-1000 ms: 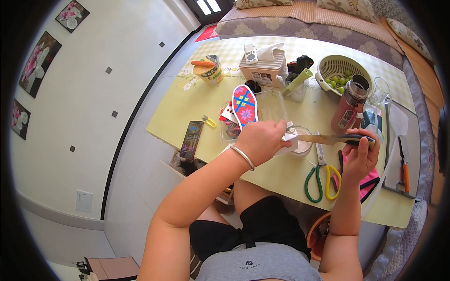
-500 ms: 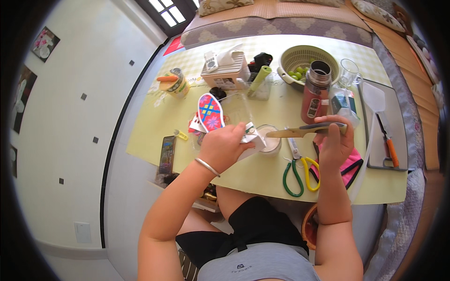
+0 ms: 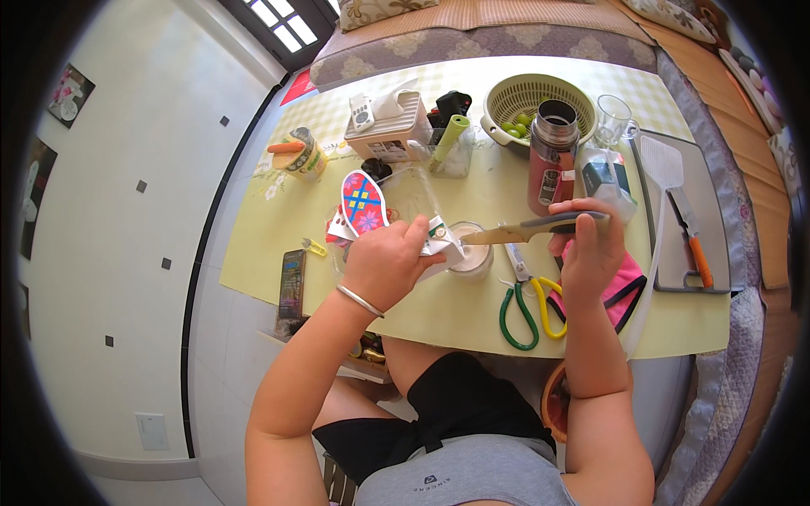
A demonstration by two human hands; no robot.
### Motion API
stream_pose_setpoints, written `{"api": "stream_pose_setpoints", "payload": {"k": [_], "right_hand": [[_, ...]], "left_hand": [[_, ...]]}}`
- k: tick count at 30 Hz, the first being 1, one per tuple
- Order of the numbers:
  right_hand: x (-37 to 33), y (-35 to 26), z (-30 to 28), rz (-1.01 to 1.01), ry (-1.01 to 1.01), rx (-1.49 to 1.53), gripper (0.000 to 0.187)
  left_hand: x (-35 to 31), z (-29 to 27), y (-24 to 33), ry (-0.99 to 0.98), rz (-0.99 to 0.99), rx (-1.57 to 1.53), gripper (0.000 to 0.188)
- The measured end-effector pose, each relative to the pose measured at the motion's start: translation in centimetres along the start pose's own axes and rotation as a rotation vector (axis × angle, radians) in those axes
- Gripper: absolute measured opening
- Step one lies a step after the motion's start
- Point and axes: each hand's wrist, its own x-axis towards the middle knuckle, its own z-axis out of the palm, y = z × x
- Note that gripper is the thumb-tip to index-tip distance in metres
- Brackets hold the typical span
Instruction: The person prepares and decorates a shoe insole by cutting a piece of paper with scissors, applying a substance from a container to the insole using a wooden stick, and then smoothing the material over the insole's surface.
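My left hand (image 3: 381, 263), with a bracelet at its wrist, is closed around a small white carton (image 3: 445, 244) and tilts it beside a glass (image 3: 474, 262) of pale contents. My right hand (image 3: 593, 255) grips the dark handle of a knife (image 3: 506, 234). Its tan blade points left across the glass, the tip at the carton's corner; whether it touches cannot be made out. Scissors (image 3: 525, 291) with one green and one yellow handle lie below the blade. A pink cloth with black edging (image 3: 623, 282) is partly behind my right hand. A patterned insole (image 3: 364, 202) lies beyond my left hand.
Behind the knife stand an open red flask (image 3: 550, 173) and a colander (image 3: 506, 97) with green fruit. At right, a cutting board (image 3: 704, 211) carries a spatula (image 3: 662, 164) and an orange-handled tool (image 3: 701, 260). A phone (image 3: 292, 282) lies near the left front edge.
The view has shifted slightly, so the table's things sit a little further left. The knife tip is now right at the carton's corner. Both hands keep their hold.
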Motion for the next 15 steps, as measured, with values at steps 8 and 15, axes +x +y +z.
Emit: {"api": "stream_pose_setpoints", "payload": {"k": [8, 15], "right_hand": [[0.0, -0.1, -0.2, -0.029, 0.017, -0.034, 0.016], [0.1, -0.2, -0.3, -0.025, 0.033, -0.022, 0.014]], "left_hand": [[0.6, -0.3, -0.2, -0.02, 0.065, 0.055, 0.05], [1.2, -1.2, -0.1, -0.075, 0.08, 0.124, 0.052]]}}
